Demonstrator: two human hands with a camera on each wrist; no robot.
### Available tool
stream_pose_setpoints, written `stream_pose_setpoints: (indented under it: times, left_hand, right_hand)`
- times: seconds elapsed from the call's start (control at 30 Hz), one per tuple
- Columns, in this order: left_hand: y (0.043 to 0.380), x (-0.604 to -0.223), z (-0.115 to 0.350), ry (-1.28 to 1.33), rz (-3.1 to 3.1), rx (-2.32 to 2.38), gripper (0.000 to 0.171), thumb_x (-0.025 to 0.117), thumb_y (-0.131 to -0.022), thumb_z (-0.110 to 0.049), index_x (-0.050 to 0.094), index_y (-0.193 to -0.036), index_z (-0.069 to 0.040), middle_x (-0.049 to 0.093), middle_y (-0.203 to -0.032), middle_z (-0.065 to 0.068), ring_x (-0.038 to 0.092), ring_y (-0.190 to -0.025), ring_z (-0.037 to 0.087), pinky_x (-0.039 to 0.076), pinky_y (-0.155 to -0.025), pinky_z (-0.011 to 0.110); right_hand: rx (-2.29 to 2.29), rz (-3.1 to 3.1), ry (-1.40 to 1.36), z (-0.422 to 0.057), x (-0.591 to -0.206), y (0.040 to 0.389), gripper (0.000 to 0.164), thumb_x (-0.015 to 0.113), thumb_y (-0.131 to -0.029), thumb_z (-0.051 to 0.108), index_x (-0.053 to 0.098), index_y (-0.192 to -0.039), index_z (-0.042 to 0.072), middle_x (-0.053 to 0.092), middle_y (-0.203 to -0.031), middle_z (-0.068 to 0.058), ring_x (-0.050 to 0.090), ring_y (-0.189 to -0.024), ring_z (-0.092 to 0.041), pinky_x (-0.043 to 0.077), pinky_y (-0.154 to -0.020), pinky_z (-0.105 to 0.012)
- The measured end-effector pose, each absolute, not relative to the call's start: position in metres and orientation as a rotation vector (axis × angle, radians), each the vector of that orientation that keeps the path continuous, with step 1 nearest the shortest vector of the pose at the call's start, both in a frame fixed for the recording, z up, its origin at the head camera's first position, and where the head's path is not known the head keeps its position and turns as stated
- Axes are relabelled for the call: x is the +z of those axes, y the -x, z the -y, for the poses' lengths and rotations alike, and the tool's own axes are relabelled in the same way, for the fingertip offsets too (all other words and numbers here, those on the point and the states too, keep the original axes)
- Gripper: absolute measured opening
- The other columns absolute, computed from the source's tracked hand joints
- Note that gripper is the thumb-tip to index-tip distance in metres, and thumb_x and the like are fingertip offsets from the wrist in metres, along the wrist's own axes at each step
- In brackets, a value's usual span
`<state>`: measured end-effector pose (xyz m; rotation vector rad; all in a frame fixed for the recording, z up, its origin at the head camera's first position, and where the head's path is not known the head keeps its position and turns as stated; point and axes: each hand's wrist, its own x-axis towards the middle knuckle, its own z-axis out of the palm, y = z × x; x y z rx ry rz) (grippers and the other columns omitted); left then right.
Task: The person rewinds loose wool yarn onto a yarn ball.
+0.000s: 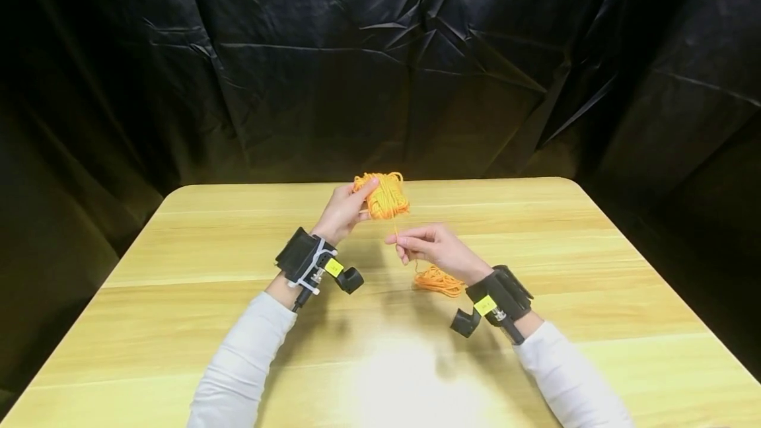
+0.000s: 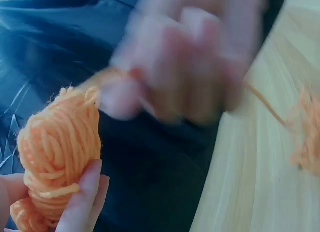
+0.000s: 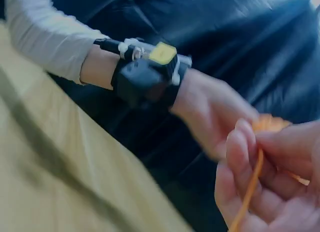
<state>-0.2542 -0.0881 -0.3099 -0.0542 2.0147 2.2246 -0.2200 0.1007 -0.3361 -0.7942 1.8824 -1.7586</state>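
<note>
An orange ball of yarn (image 1: 388, 197) is held up over the far part of the table by my left hand (image 1: 345, 210), thumb across its front. In the left wrist view the wound yarn (image 2: 60, 142) bulges above the gripping fingers (image 2: 82, 202). Below and to the right of it, my right hand (image 1: 436, 246) pinches a single strand (image 1: 396, 225) that runs down from the ball. From the right hand's fingers (image 3: 240, 147) the strand trails on, in the right wrist view, across the palm. A loose orange yarn pile (image 1: 438, 281) lies on the table beneath the right hand.
The light wooden table (image 1: 238, 349) has rounded far corners. Behind it hangs a creased black sheet (image 1: 333, 98). Each wrist wears a black strap with a small camera, the left camera (image 1: 349, 279) and right camera (image 1: 466, 322) jutting inward.
</note>
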Motion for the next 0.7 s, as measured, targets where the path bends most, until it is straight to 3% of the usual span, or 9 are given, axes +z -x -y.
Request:
stream_pose_setpoints:
  times: [0.13,0.23,0.33,0.57,0.7]
  left_hand:
    - [0.253,-0.308,0.088,-0.003,-1.933,2.249,0.041,0.052,-0.090,-0.027,0.050,-0.119,0.002,0.056,-0.112,0.017,0.059,-0.096,0.023,0.049,-0.079,0.031]
    - [0.252,-0.307,0.088,-0.050,-1.907,2.226,0.041,0.052,-0.090,-0.027,0.050,-0.119,0.002,0.058,-0.106,0.013,0.061,-0.089,0.019,0.049,-0.081,0.032]
    - [0.250,-0.307,0.089,-0.068,-1.889,2.175,0.041,0.052,-0.090,-0.027,0.050,-0.118,0.003,0.061,-0.097,0.008,0.061,-0.082,0.015,0.049,-0.080,0.032]
    - [0.247,-0.310,0.089,-0.126,-1.905,2.000,0.039,0.052,-0.090,-0.024,0.051,-0.115,0.007,0.062,-0.083,0.002,0.061,-0.072,0.012,0.052,-0.071,0.027]
    - [0.247,-0.312,0.091,-0.157,-1.911,1.953,0.036,0.053,-0.089,-0.021,0.052,-0.113,0.006,0.063,-0.079,0.002,0.062,-0.069,0.012,0.053,-0.068,0.028]
  right_hand:
    - [-1.842,-1.613,0.690,-0.101,-0.355,0.230,0.028,0.048,-0.092,0.013,0.058,-0.106,-0.009,0.045,-0.062,0.003,0.041,-0.055,-0.006,0.035,-0.053,-0.017]
    - [-1.884,-1.502,0.612,-0.101,-0.365,0.240,0.021,0.052,-0.090,0.021,0.062,-0.084,0.004,0.038,-0.057,0.006,0.034,-0.048,-0.002,0.028,-0.048,-0.015]
    - [-1.909,-1.414,0.534,-0.101,-0.370,0.250,0.024,0.050,-0.091,0.023,0.052,-0.071,0.010,0.035,-0.056,0.008,0.033,-0.047,-0.001,0.028,-0.047,-0.014]
    - [-1.965,-1.287,0.357,-0.101,-0.360,0.266,0.032,0.025,-0.098,0.016,0.041,-0.070,0.013,0.034,-0.054,0.009,0.029,-0.045,0.000,0.025,-0.045,-0.013]
    - [-1.988,-1.301,0.289,-0.102,-0.347,0.274,0.036,0.026,-0.098,0.017,0.049,-0.071,0.012,0.038,-0.054,0.008,0.029,-0.045,-0.001,0.024,-0.044,-0.012]
